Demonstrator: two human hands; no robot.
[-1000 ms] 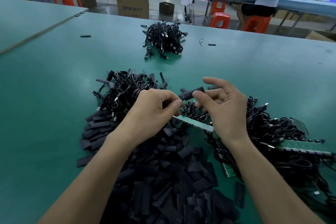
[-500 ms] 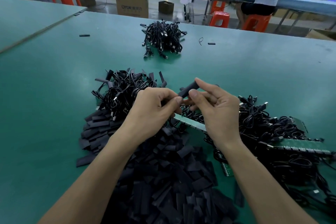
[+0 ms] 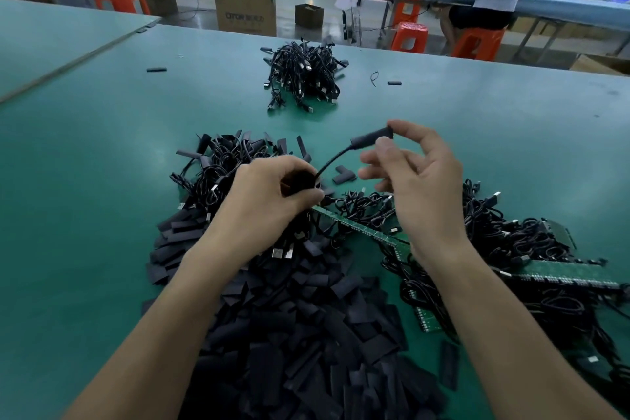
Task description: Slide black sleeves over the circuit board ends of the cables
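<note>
Black sleeve [image 3: 371, 138] pinched by right hand [image 3: 422, 187], its cable [image 3: 332, 164] gripped in left hand [image 3: 266, 196].

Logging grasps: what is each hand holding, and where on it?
Right hand pinches the black sleeve at its far tip; left hand grips that cable lower down.

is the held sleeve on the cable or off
On: the cable runs out of the sleeve down to the left hand; the right hand pinches the sleeve.
</note>
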